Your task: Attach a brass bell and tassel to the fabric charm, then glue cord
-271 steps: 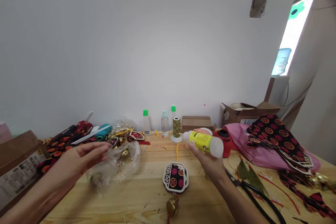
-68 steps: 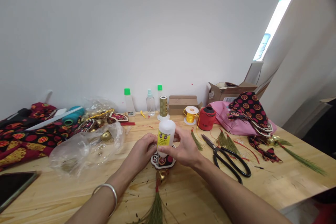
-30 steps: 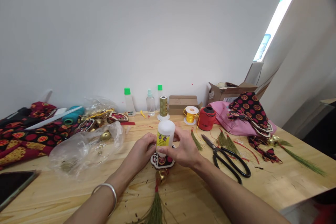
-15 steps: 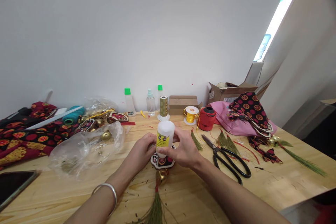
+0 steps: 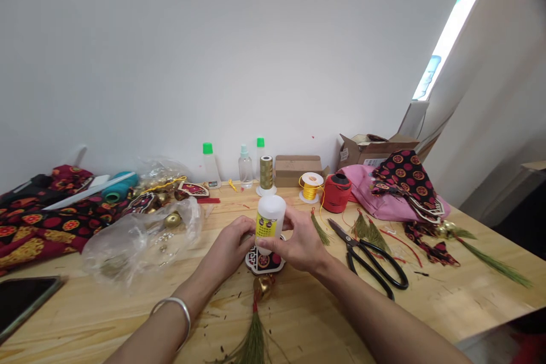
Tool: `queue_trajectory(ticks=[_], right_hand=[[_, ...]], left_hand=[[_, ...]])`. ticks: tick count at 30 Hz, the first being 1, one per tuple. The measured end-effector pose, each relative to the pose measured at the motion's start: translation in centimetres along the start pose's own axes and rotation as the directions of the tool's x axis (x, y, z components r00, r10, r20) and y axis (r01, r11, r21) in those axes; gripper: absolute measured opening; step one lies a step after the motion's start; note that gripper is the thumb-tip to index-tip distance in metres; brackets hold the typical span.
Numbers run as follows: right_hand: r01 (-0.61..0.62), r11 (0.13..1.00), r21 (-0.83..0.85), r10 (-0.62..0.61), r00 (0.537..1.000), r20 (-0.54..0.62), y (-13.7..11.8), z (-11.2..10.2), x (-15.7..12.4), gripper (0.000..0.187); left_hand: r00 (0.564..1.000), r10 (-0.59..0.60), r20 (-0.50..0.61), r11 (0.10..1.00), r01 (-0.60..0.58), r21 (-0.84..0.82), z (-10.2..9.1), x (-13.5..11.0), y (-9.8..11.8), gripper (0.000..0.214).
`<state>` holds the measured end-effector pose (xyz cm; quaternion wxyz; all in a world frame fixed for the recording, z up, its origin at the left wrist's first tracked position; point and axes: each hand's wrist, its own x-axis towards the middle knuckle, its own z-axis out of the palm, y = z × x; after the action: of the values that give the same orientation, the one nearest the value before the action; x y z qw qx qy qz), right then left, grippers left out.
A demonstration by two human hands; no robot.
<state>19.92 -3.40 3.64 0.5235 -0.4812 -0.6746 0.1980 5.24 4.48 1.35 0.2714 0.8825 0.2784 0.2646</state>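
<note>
My right hand (image 5: 303,242) is closed round a white glue bottle (image 5: 270,219) with a yellow label, its base tipped up toward me and its nozzle end hidden. Under the bottle lies a dark patterned fabric pendant (image 5: 264,263) with a white border. My left hand (image 5: 234,242) has its fingers bent together at the pendant's far left edge; the bottle hides part of what they pinch. From the pendant's near end hang a golden bell (image 5: 263,285) and a green tassel (image 5: 255,333), both lying on the table.
Black-handled scissors (image 5: 371,264) lie right of my hand, near loose green tassels (image 5: 370,232). A plastic bag (image 5: 132,250) with small metal parts is at left, a phone (image 5: 25,301) nearer. Thread spools (image 5: 266,173), bottles (image 5: 210,168) and boxes (image 5: 297,169) line the wall.
The glue bottle has shifted very slightly to the right and up, still in my right hand. Both hands otherwise keep nearly the same place, and the pendant lies as before.
</note>
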Motion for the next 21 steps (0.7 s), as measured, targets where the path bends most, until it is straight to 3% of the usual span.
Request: queue_trajectory(ticks=[14,21], right_hand=[[-0.015,1.0,-0.021,0.016,1.0,0.017,-0.05,0.09,-0.07,0.028],[-0.15,0.971,0.184,0.156,0.988,-0.02,0.03,-0.23,0.26,0.039]], left_hand=[[1.0,-0.01,0.008,1.0,0.01,-0.012,-0.07,-0.08,0.11,0.014],[0.999,-0.04,-0.007,0.999,0.039,-0.031,0.22,-0.17,-0.2,0.011]])
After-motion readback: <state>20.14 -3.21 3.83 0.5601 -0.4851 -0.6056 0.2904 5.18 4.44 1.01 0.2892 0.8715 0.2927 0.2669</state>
